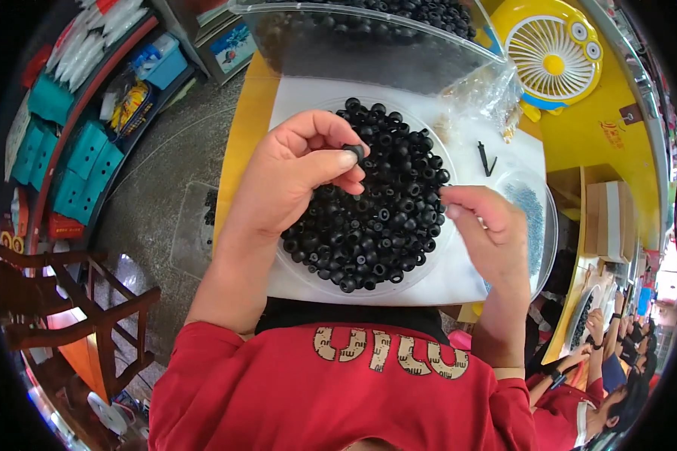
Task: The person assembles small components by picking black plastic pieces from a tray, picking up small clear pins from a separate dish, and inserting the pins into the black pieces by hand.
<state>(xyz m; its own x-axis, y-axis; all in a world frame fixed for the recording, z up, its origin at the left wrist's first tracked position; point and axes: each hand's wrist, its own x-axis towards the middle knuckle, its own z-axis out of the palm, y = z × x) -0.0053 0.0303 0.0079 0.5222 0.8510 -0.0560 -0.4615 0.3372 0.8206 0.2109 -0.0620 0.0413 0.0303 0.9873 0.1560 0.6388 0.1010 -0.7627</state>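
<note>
My left hand (297, 169) is raised over the left part of a heap of black, hollow, bead-like plastic pieces (372, 218). Its thumb and forefinger pinch one such black piece (356, 152). The heap fills a round clear tray (421, 284) on a white sheet. At the tray's right edge is my right hand (496, 237), thumb and forefinger pressed together. Whatever sits at those fingertips is too small to make out. Just beyond my right hand lies a round clear dish (553, 240) of tiny pale-blue bits (530, 214), partly hidden by the hand.
A large clear bin (376, 49) of black pieces stands behind the tray. Right of it are a crumpled clear bag (485, 101), a yellow fan (553, 60) and a thin black forked part (486, 159). A wooden chair (90, 316) stands left; other people (594, 406) sit at right.
</note>
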